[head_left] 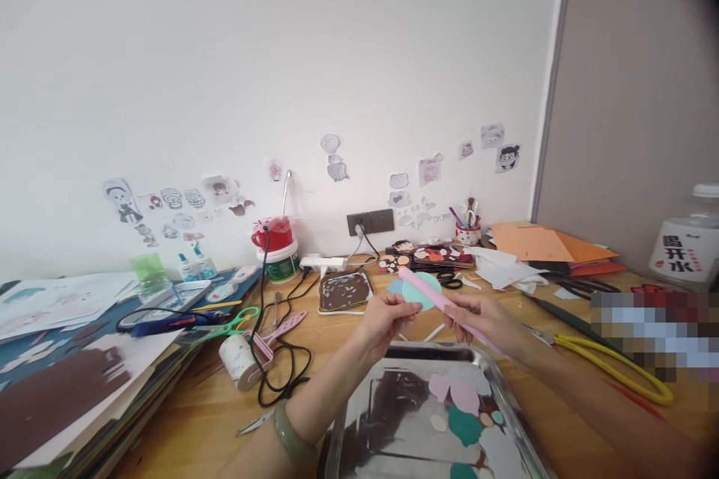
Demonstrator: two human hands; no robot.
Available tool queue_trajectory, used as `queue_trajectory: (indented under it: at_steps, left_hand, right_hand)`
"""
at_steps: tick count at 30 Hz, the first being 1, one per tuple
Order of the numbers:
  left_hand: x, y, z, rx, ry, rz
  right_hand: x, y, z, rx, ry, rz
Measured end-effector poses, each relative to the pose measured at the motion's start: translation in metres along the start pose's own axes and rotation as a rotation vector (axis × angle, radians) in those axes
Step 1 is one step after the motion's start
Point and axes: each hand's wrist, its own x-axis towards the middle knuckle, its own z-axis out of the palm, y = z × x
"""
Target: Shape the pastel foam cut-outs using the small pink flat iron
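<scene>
My left hand (393, 314) pinches the lower left edge of a mint-green round paper piece (414, 294). My right hand (477, 320) is wrapped round a long pink stick (424, 288), which lies slantwise against the disc, its far end pointing up and left. Whether the stick is solid or rolled paper, I cannot tell. Both hands are raised above the far edge of a metal tray (404, 350). Inside the tray lie cut paper shapes, among them a pink piece (463, 395) and a dark green piece (465, 426).
Yellow-handled scissors (615, 367) lie on the right. To the left are green scissors (241, 322), a lint roller (239, 361), black cables (284, 382) and stacked paper (95, 412). A red-and-white bucket (279, 258) stands by the wall; a large bottle (685, 243) is far right.
</scene>
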Motion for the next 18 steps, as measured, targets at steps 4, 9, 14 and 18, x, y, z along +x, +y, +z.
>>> queue_trajectory:
  at_steps: [4,9,14,18]
  left_hand:
    - [-0.001,0.008,-0.005,0.025,-0.032,-0.006]
    - [0.001,0.023,-0.020,0.055,-0.066,-0.043]
    - [0.001,0.031,-0.027,0.021,-0.054,-0.023]
    - [-0.001,0.026,-0.017,-0.022,-0.024,0.020]
  right_hand:
    - [0.000,-0.004,-0.004,-0.021,0.008,-0.013]
    - [-0.002,-0.009,-0.009,-0.039,0.029,-0.028]
    - [-0.003,-0.011,-0.010,-0.024,0.038,-0.033]
    - [-0.002,-0.008,-0.009,0.010,0.086,-0.026]
